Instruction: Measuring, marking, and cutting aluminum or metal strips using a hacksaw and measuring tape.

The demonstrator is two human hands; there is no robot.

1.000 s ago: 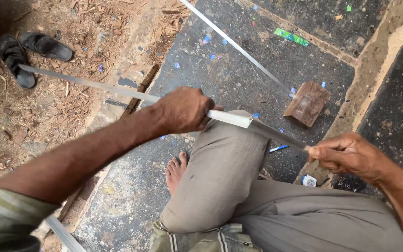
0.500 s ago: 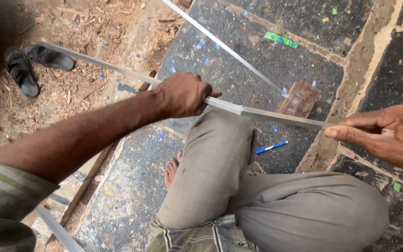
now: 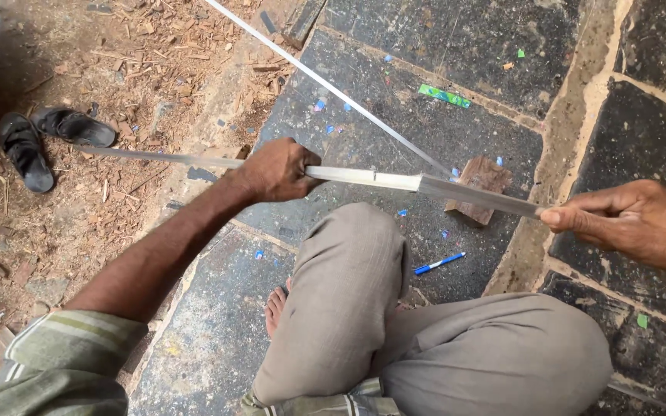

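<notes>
Metal strip (image 3: 395,181) is lying level above the raised knee (image 3: 352,254), the left hand (image 3: 275,169) wrapping a closed grip around its middle while the right hand (image 3: 630,219) is pinching its end. It seems a sighting or straightening step, calling for steady, even pressure; a wooden block (image 3: 478,187) and blue pen (image 3: 438,263) are lying on the stone floor (image 3: 456,46) below.

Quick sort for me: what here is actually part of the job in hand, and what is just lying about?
In hand:
long metal strip, gripped by the left hand
its far end, pinched by the right hand

Lying about:
second metal strip on the stone floor
wood block
blue pen
black sandals
green wrapper
wood chips
</notes>
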